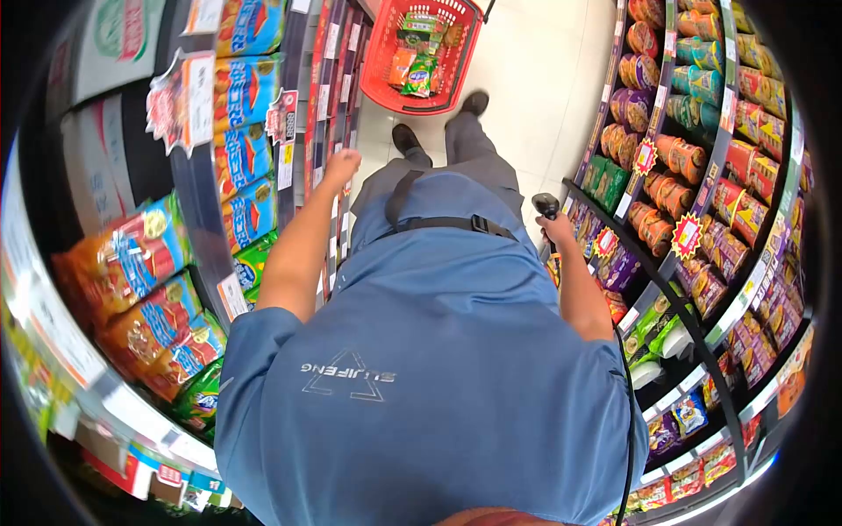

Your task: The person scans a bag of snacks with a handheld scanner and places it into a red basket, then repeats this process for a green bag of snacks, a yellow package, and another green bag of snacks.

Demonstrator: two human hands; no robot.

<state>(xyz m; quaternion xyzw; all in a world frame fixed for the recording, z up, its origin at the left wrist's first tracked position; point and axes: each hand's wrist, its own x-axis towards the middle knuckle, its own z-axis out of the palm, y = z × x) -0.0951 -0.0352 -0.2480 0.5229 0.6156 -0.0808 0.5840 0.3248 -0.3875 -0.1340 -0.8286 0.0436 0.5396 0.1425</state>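
Note:
My left hand (344,165) is held out beside the left shelf's price-label strips, its fingers curled in and nothing visible in them. My right hand (559,230) is closed around a black handle-like object (545,206) with a rounded end; its full shape is hidden. On the floor ahead, past my shoes, stands a red shopping basket (424,108). Inside it lie several packages, among them a green packet (420,76) and an orange one (402,65). Neither hand touches the basket.
The left shelf carries blue-and-orange packets (249,101) and orange bags (132,263); spiky price signs (182,101) jut into the aisle. Instant-noodle cups (680,158) fill the right shelves. A long black bar (688,324) crosses the right side. Pale tiled floor (517,96) runs between the shelves.

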